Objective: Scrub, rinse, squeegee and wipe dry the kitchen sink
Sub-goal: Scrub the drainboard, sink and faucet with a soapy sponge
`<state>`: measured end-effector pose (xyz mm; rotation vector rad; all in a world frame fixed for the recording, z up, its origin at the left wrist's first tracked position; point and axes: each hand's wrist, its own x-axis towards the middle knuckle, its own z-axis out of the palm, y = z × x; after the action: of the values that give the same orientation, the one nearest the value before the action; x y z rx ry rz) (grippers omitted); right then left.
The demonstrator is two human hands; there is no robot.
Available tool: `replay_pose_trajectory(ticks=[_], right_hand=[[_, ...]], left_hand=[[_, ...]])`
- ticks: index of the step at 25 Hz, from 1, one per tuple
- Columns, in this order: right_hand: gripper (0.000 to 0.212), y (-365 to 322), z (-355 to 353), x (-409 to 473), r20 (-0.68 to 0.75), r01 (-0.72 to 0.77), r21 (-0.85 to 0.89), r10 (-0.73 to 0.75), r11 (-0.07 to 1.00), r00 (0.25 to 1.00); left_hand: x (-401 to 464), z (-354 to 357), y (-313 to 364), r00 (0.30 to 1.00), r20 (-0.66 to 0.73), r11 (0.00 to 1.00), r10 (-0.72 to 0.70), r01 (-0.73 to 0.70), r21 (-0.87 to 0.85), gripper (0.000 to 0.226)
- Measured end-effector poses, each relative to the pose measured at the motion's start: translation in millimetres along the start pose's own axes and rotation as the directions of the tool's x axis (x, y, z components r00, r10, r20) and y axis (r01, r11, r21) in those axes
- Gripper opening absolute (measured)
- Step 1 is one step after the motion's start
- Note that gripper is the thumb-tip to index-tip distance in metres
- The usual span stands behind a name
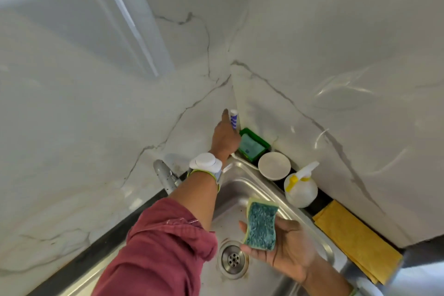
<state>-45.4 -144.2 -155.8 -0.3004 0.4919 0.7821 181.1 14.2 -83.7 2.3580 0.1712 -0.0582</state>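
**Two hands up over the sink, sponge in the right one**

Left to right:

- Marble-look wall fills far left and top. Dark surface runs along its foot.
- Tap, chrome, spotted, partly hidden behind the left forearm.
- Left arm: maroon sleeve pushed up, white wrist device w/ yellow-green strap. Left hand reaches into the back corner; fingers wrapped round the base of a white tube w/ blue stripes, index finger extended up alongside it. Tube upright, right in the wall corner.
- Sink, stainless, below both arms. Drain visible btwn the forearms; pale smears around it.
- Green tray just beside the tube, on the sink's back ledge; a blue-green sponge lies in it.
- Sponge — yellow body, green scrub face toward the camera — held above the basin in the right hand. Palm up, fingers grasping it along the edges, thumb on the left side.
- White bowl next along the ledge, near the tray.
- Spray bottle, pale w/ yellow trigger, just beside the bowl.
- Yellow cloth folded flat on the dark surface at the far right, against the wall.
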Motion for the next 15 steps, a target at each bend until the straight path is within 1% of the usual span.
replay_pose_trajectory(ticks=[1, 3, 4, 5, 6, 7, 8, 9, 10, 11, 12, 13, 14, 15], right_hand=[[0.052, -3.4, 0.4, -6.6, -0.025, -0.023, 0.006, 0.023, 1.000, 0.999], [0.057, -9.7, -3.6, -19.3, -0.026, -0.048, 0.048, 0.050, 0.998, 0.998], [0.058, -12.6, -11.4, -28.3, -0.021, -0.034, 0.053, 0.035, 0.998, 0.999], [0.060, -15.8, -22.3, -29.0, -0.053, -0.007, 0.080, 0.011, 0.997, 0.999], [0.062, -22.3, -28.2, -25.7, -0.082, 0.026, 0.158, -0.013, 0.987, 0.997], [0.062, -29.8, -31.0, -24.3, -0.048, 0.050, 0.206, -0.041, 0.977, 0.998], [0.057, -33.9, -36.1, -20.8, 0.009, 0.061, 0.170, -0.063, 0.984, 0.998], [0.050, -31.2, -63.4, -9.3, 0.065, 0.089, 0.107, -0.097, 0.990, 0.993], [0.050, -31.0, -90.9, 5.2, 0.207, 0.176, -0.022, -0.168, 0.984, 0.964], [0.052, -34.3, -102.6, 15.3, 0.314, 0.211, -0.083, -0.175, 0.974, 0.933], [0.048, -36.4, -97.9, 16.9, 0.342, 0.224, -0.099, -0.178, 0.970, 0.923], [0.045, -35.9, -86.4, 12.6, 0.282, 0.201, -0.047, -0.180, 0.978, 0.942], [0.055, -33.5, -68.1, 7.2, 0.201, 0.203, -0.008, -0.197, 0.979, 0.959], [0.073, -35.3, -68.4, 7.8, 0.126, 0.181, 0.077, -0.189, 0.981, 0.974]], left_hand=[[5.4, 0.9, 3.3, 1.000, 0.017, 0.999, 0.024, -0.025, 0.037, 0.067], [16.3, 1.6, 6.3, 0.996, 0.053, 0.992, 0.068, -0.073, 0.103, 0.047], [21.4, 6.7, 6.3, 0.994, 0.056, 0.987, 0.089, -0.096, 0.127, 0.039], [28.1, 11.4, 5.1, 0.992, 0.055, 0.983, 0.110, -0.117, 0.138, 0.034], [31.0, 15.3, 0.4, 0.991, 0.059, 0.983, 0.117, -0.124, 0.136, 0.032], [34.8, 19.6, -4.4, 0.990, 0.060, 0.982, 0.125, -0.132, 0.136, 0.031], [40.1, 23.9, -5.4, 0.989, 0.063, 0.979, 0.137, -0.144, 0.143, 0.030], [44.6, 26.5, -6.4, 0.987, 0.071, 0.977, 0.146, -0.155, 0.145, 0.030], [50.5, 28.0, -6.6, 0.985, 0.077, 0.976, 0.155, -0.165, 0.145, 0.029], [55.7, 29.0, -5.9, 0.983, 0.076, 0.974, 0.164, -0.174, 0.146, 0.029], [58.2, 29.3, -4.8, 0.984, 0.075, 0.974, 0.161, -0.171, 0.151, 0.029], [59.4, 29.6, -5.4, 0.985, 0.080, 0.976, 0.150, -0.161, 0.147, 0.032], [61.0, 29.2, -7.5, 0.987, 0.091, 0.981, 0.132, -0.143, 0.132, 0.038], [61.3, 27.8, -8.9, 0.989, 0.102, 0.986, 0.110, -0.121, 0.118, 0.047]])
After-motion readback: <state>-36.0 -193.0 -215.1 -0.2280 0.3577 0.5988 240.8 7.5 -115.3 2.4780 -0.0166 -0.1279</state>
